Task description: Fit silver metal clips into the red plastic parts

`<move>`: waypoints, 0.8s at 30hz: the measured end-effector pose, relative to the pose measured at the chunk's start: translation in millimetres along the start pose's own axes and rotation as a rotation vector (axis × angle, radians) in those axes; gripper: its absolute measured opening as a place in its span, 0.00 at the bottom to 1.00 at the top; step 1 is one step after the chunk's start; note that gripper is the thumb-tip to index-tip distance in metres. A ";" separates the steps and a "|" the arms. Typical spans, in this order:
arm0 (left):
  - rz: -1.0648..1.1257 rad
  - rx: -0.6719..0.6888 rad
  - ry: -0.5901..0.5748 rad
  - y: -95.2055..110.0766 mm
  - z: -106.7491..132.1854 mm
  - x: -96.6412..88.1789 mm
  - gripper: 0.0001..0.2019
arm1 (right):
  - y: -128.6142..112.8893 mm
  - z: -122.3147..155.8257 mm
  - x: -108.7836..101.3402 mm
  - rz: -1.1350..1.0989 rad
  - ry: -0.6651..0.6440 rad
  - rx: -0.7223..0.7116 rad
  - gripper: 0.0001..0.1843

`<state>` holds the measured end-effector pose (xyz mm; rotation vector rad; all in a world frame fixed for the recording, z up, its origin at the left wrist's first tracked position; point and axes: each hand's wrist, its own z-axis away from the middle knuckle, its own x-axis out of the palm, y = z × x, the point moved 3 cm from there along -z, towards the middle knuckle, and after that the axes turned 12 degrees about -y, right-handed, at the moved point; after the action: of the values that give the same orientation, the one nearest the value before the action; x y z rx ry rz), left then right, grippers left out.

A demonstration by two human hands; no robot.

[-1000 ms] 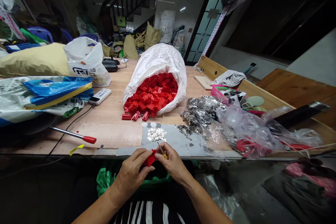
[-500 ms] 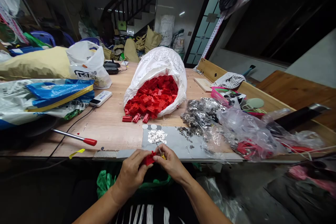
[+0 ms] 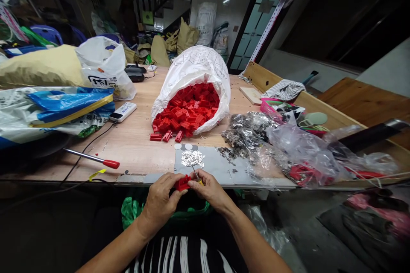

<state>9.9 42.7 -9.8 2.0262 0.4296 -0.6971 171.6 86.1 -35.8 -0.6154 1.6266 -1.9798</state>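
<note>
The left hand [image 3: 163, 196] pinches a red block [image 3: 182, 184] by the counter [image 3: 144, 153] edge; the right hand [image 3: 209, 190] has its fingers closed round a tool [image 3: 200, 182]. I'd hold the block firm, keeping thumbs clear of the tip.

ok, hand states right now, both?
Left hand: closed, fingers pinching a red part.
Right hand: closed on a yellow-handled tool, thumb at the part's near end; whether it touches can't be told.
</note>
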 end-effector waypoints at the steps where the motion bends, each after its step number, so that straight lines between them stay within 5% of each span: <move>1: -0.003 0.003 -0.003 0.5 0.3 0.1 0.13 | -0.3 0.4 0.7 -0.023 -0.016 0.005 0.18; 17: 0.289 -0.008 -0.100 -11.0 16.6 -2.4 0.12 | 10.0 16.7 20.7 -0.501 -0.179 0.018 0.23; 21: 0.464 -0.131 -0.099 -26.0 23.7 6.6 0.12 | 9.2 20.1 16.9 -0.381 -0.132 0.003 0.24; 24: 0.560 -0.287 -0.073 -35.9 27.2 10.2 0.14 | 5.4 28.2 -11.1 -0.033 0.087 -0.002 0.20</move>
<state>-10.1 38.2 -51.2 1.7245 -0.0857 -0.3362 198.4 71.0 -36.3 -0.5670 1.6797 -2.0553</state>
